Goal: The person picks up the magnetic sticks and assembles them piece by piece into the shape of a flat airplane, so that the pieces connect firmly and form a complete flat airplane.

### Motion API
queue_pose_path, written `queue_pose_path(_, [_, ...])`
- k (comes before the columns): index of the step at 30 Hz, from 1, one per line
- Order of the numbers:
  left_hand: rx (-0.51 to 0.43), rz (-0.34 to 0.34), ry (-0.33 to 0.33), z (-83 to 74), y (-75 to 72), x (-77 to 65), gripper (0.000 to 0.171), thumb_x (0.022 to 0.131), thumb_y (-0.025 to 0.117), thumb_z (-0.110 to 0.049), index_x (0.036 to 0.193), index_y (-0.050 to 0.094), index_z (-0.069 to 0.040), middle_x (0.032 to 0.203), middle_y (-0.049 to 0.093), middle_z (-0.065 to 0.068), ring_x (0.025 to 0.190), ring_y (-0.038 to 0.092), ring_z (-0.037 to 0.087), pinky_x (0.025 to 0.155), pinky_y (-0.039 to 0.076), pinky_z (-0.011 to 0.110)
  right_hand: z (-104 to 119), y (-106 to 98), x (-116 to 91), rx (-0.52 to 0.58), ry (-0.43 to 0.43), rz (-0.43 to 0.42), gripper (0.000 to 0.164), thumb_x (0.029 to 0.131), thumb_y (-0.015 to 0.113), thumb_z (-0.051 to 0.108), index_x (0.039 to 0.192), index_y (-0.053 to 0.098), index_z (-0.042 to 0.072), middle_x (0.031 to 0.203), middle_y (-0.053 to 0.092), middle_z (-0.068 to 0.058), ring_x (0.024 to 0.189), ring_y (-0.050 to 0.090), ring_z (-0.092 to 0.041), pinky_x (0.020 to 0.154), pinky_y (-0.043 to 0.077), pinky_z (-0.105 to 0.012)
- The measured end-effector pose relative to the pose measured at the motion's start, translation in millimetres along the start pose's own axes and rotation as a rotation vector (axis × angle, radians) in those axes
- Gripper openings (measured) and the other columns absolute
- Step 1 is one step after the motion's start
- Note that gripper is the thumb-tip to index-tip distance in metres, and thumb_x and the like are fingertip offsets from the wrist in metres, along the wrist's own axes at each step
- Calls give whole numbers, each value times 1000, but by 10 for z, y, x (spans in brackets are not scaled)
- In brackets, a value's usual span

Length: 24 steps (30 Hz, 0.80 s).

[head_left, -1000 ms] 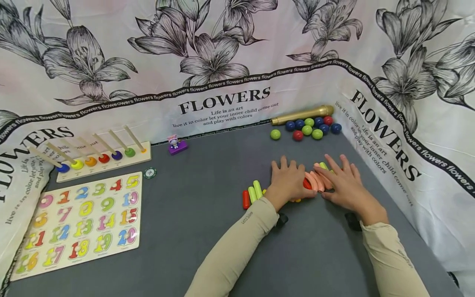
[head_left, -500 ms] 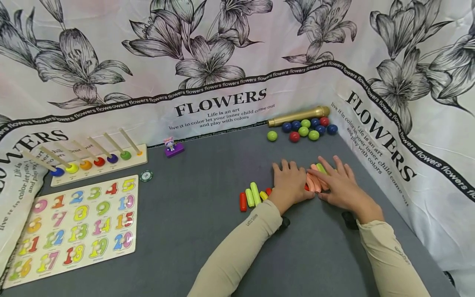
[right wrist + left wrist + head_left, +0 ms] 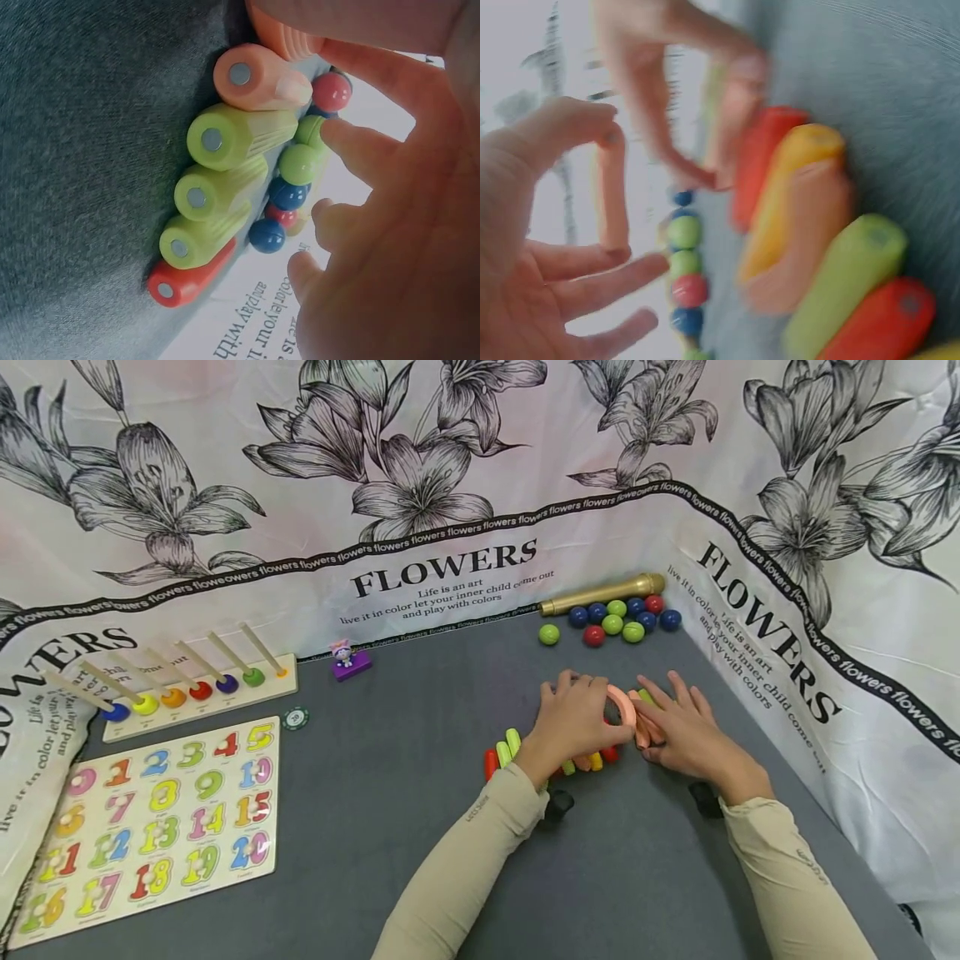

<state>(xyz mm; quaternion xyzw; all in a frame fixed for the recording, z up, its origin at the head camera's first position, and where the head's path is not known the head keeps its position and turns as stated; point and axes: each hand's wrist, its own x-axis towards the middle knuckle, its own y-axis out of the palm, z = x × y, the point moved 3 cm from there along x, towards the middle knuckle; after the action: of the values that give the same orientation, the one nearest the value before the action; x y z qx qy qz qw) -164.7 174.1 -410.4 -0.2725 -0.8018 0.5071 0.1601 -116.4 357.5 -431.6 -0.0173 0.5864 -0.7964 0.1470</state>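
My left hand (image 3: 573,718) pinches a curved peach magnetic stick (image 3: 613,195) between thumb and forefinger, raised off the table; its other fingers are spread. To the right, my right hand (image 3: 690,739) pinches another peach stick (image 3: 281,34) between thumb and forefinger, low in the row. Under and beside the left hand lie a red stick (image 3: 769,165), a yellow one and a curved peach one. Beyond the right thumb, a peach stick (image 3: 259,79), several green sticks (image 3: 240,135) and a red one (image 3: 187,281) show metal discs at their ends. Fingers hide part of the row.
Behind the hands lie green, blue and red balls (image 3: 612,624) and a gold tube (image 3: 600,594). At left stand a peg board (image 3: 202,700) and a number puzzle board (image 3: 146,835). A small figure on a purple block (image 3: 351,665) and a round chip (image 3: 296,718) are nearby.
My left hand has lifted a curved peach stick out of the row and shifted slightly left, uncovering sticks beneath it. The right hand stays in nearly the same place.
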Motion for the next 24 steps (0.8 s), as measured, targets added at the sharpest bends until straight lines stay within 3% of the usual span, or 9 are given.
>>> queue_pose_path(3, [-426, 11, 9, 216, -213, -149, 68, 98, 72, -50, 154, 56, -14, 129, 69, -3, 130, 56, 27, 103, 46, 47, 72, 0, 30, -17, -12, 0, 86, 86, 88, 13, 158, 46, -5, 169, 26, -30, 153, 5, -62, 117, 4, -78])
queue_pose_path(6, [-880, 16, 6, 489, -355, -306, 76, 99, 76, -35, 163, 43, -10, 117, 72, -1, 109, 65, 28, 88, 52, 38, 143, 0, 49, -19, -12, 3, 82, 87, 85, 12, 156, 46, -7, 168, 27, -32, 154, 5, -62, 118, 4, -76])
queue_pose_path(8, [-1120, -4, -1, 684, -408, -412, 77, 101, 75, -23, 166, 37, -10, 112, 73, 0, 99, 67, 28, 85, 53, 37, 182, 5, 59, -17, -5, 5, 77, 86, 82, 10, 154, 49, -6, 167, 27, -34, 154, 5, -62, 118, 4, -75])
queue_pose_path(10, [-1282, -47, -14, 878, -444, -529, 77, 101, 73, -10, 167, 34, -9, 108, 74, 1, 99, 67, 29, 86, 52, 39, 206, 9, 67, -6, 8, 12, 76, 85, 82, 11, 152, 51, -6, 167, 26, -35, 154, 3, -61, 119, 2, -75])
queue_pose_path(12, [-1389, -100, -40, 1062, -464, -648, 76, 101, 70, -1, 167, 34, -9, 105, 74, 1, 109, 67, 36, 89, 53, 38, 213, 17, 71, 2, 16, 8, 73, 85, 81, 12, 150, 53, -6, 166, 26, -36, 155, 3, -60, 119, 2, -74])
queue_pose_path(15, [-1470, -168, -116, 1320, -476, -826, 76, 101, 67, 3, 167, 33, -12, 102, 74, 2, 110, 69, 34, 86, 53, 35, 194, 32, 68, 5, 5, -29, 64, 91, 78, 16, 147, 56, -6, 164, 28, -37, 154, 5, -62, 118, 4, -76])
queue_pose_path(17, [-1511, -210, -179, 1483, -461, -941, 75, 103, 65, 3, 168, 31, -12, 102, 75, 4, 104, 71, 30, 81, 54, 30, 185, 43, 73, -3, -10, -72, 55, 96, 75, 17, 142, 59, -8, 161, 31, -40, 152, 8, -64, 117, 7, -78])
queue_pose_path(19, [-1547, -251, -249, 1630, -438, -1060, 73, 104, 64, 0, 168, 30, -11, 103, 75, 7, 91, 71, 17, 78, 55, 29, 196, 53, 87, -21, -31, -136, 45, 98, 73, 14, 134, 63, -10, 156, 37, -43, 149, 14, -68, 115, 12, -80])
queue_pose_path(24, [-1622, -376, -368, 1899, -385, -1347, 58, 109, 61, -10, 162, 38, -3, 95, 72, 7, 79, 68, 14, 71, 55, 27, 284, 85, 145, -60, -69, -308, 25, 93, 73, 0, 114, 69, -13, 139, 51, -47, 140, 28, -74, 107, 27, -83])
